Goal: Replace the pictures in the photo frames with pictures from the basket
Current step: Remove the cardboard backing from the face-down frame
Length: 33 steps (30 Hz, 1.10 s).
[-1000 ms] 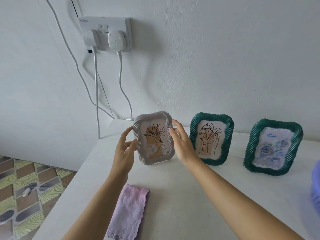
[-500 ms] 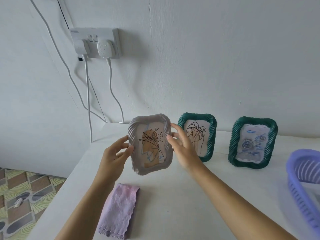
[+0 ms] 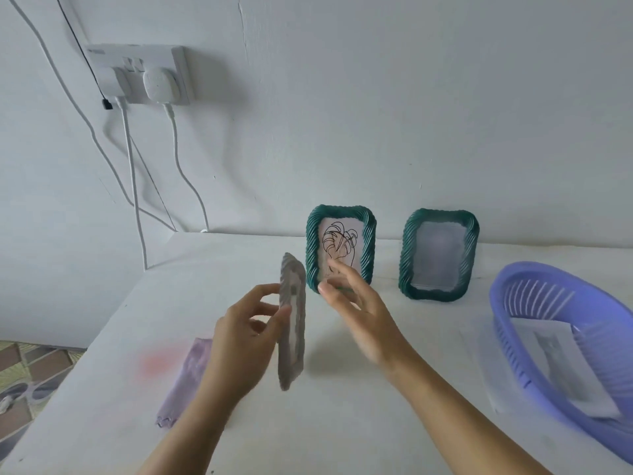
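Midway over the desk (image 3: 342,423), the left hand (image 3: 239,337) is raised, thumb and curled fingers pinching the grey frame (image 3: 293,320), which is turned edge-on to the camera. The right hand (image 3: 359,313) hangs just beside it, not touching, fingers spread and loose, holding nothing, before the first green frame (image 3: 311,248) at the back edge. The basket (image 3: 503,310) with pictures (image 3: 548,344) sits at the right edge.
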{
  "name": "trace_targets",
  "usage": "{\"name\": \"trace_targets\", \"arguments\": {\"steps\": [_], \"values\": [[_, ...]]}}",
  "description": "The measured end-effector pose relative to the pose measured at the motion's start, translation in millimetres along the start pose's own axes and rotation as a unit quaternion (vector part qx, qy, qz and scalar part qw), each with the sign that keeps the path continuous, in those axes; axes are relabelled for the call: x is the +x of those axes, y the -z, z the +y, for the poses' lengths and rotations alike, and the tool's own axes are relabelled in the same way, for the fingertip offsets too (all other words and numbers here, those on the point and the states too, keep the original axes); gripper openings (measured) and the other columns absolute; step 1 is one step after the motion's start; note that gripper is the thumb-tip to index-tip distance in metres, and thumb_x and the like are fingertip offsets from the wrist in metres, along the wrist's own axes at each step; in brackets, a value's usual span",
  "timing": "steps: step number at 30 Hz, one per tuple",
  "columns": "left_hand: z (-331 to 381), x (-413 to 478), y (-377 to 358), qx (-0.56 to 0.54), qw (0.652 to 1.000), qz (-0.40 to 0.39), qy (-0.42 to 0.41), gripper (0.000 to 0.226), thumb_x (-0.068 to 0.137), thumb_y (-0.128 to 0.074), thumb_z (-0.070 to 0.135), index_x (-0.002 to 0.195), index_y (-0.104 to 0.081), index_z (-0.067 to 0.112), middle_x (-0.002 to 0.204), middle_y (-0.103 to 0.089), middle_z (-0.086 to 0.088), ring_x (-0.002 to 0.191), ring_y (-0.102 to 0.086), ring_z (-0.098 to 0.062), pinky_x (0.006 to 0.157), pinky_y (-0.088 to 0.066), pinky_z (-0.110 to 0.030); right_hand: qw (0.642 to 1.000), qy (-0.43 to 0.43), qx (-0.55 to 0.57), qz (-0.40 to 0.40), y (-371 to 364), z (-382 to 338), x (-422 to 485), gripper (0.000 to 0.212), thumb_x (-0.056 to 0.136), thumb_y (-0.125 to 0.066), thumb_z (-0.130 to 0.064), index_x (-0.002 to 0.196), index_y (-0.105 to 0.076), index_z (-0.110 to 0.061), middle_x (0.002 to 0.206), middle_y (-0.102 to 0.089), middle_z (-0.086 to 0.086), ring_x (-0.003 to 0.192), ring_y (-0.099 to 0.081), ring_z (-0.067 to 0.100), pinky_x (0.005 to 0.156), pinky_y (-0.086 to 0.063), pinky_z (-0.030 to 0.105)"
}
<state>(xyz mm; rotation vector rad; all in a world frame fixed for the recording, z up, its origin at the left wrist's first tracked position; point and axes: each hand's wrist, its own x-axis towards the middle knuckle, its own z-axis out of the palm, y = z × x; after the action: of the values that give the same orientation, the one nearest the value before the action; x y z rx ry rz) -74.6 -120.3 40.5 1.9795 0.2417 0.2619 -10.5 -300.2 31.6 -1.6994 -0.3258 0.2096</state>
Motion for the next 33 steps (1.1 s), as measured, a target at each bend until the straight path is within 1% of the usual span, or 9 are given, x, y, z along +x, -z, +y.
{"name": "trace_targets", "arguments": {"steps": [5, 8, 12, 15, 21, 23, 26, 30, 33], "values": [[21.4, -17.6, -41.0, 0.038, 0.998, -0.002, -0.042, 0.003, 0.089, -0.068, 0.041, 0.092, -0.070, 0.041, 0.075, -0.074, 0.015, 0.052, -0.066, -0.009, 0.059, -0.053, -0.026, 0.993, 0.078, -0.060, 0.071, 3.5, 2.1, -25.2, 0.041, 0.091, -0.068, -0.041, 0.131, -0.059, -0.040, 0.110, -0.063, -0.012, 0.103, -0.061, 0.009, 0.079, -0.053, 0.024], [18.6, -19.9, -67.8, 0.027, 0.998, -0.026, -0.041, 0.016, 0.086, -0.069, 0.050, 0.086, -0.074, 0.036, 0.072, -0.075, 0.005, 0.052, -0.064, -0.016, 0.061, -0.054, -0.030, 0.989, 0.064, -0.048, 0.124, 16.5, 21.0, -26.4, 0.035, 0.091, -0.070, -0.027, 0.125, -0.067, -0.032, 0.103, -0.064, -0.011, 0.092, -0.063, 0.007, 0.075, -0.048, 0.017], [-1.4, -16.5, -92.6, 0.027, 0.997, -0.051, -0.054, 0.017, 0.079, -0.081, 0.038, 0.094, -0.075, 0.033, 0.086, -0.073, 0.018, 0.072, -0.065, -0.003, 0.068, -0.052, -0.019, 0.985, 0.020, -0.080, 0.151, 42.5, 51.4, -24.8, 0.039, 0.092, -0.066, -0.011, 0.122, -0.064, -0.037, 0.105, -0.067, -0.010, 0.089, -0.063, 0.002, 0.079, -0.049, 0.014], [-25.1, -9.5, -97.9, 0.087, 0.991, -0.054, -0.084, 0.022, 0.081, -0.080, 0.026, 0.101, -0.074, 0.034, 0.102, -0.064, 0.022, 0.090, -0.059, -0.006, 0.075, -0.048, -0.019, 0.984, -0.007, -0.089, 0.152, 55.0, 70.7, -23.9, 0.039, 0.094, -0.061, -0.006, 0.126, -0.064, -0.029, 0.113, -0.068, -0.013, 0.090, -0.062, -0.001, 0.077, -0.047, 0.010], [-61.6, 8.5, -88.3, 0.245, 0.955, -0.124, -0.114, 0.030, 0.096, -0.054, 0.051, 0.125, -0.060, 0.046, 0.140, -0.044, 0.032, 0.127, -0.035, -0.006, 0.093, -0.028, -0.034, 0.971, -0.040, -0.188, 0.143, 64.7, 96.0, -14.5, 0.041, 0.094, -0.056, -0.004, 0.132, -0.062, -0.020, 0.099, -0.067, -0.010, 0.084, -0.059, -0.002, 0.072, -0.043, 0.004], [-70.5, 10.0, -85.0, 0.288, 0.937, -0.150, -0.131, 0.042, 0.096, -0.039, 0.063, 0.132, -0.054, 0.047, 0.148, -0.035, 0.032, 0.133, -0.029, -0.004, 0.094, -0.024, -0.036, 0.966, -0.038, -0.224, 0.124, 66.1, 100.4, -11.3, 0.043, 0.095, -0.055, -0.007, 0.135, -0.059, -0.020, 0.091, -0.064, -0.007, 0.082, -0.059, 0.004, 0.072, -0.042, 0.006], [-79.2, 5.2, -80.8, 0.317, 0.917, -0.190, -0.148, 0.055, 0.093, -0.027, 0.069, 0.140, -0.046, 0.047, 0.153, -0.031, 0.030, 0.134, -0.030, -0.005, 0.098, -0.026, -0.038, 0.939, -0.022, -0.334, 0.074, 67.9, 107.5, -9.7, 0.043, 0.096, -0.054, -0.012, 0.137, -0.057, -0.023, 0.085, -0.056, -0.013, 0.102, -0.054, 0.017, 0.086, -0.046, 0.032], [-83.9, -8.5, -76.7, 0.330, 0.909, -0.196, -0.160, 0.053, 0.092, -0.027, 0.068, 0.138, -0.048, 0.050, 0.146, -0.040, 0.030, 0.125, -0.038, -0.003, 0.100, -0.029, -0.039, 0.872, 0.043, -0.482, 0.074, 64.2, 122.1, -21.5, 0.038, 0.088, -0.063, -0.011, 0.123, -0.067, -0.025, 0.107, -0.070, -0.006, 0.117, -0.053, 0.026, 0.082, -0.049, 0.046], [-87.8, -12.0, -71.0, 0.301, 0.919, -0.199, -0.157, 0.050, 0.091, -0.031, 0.067, 0.132, -0.055, 0.051, 0.139, -0.047, 0.032, 0.120, -0.039, 0.005, 0.095, -0.028, -0.035, 0.842, 0.062, -0.527, 0.096, 61.9, 136.7, -31.8, 0.038, 0.084, -0.069, -0.014, 0.119, -0.069, -0.028, 0.130, -0.061, 0.003, 0.122, -0.052, 0.028, 0.085, -0.047, 0.047]]}}
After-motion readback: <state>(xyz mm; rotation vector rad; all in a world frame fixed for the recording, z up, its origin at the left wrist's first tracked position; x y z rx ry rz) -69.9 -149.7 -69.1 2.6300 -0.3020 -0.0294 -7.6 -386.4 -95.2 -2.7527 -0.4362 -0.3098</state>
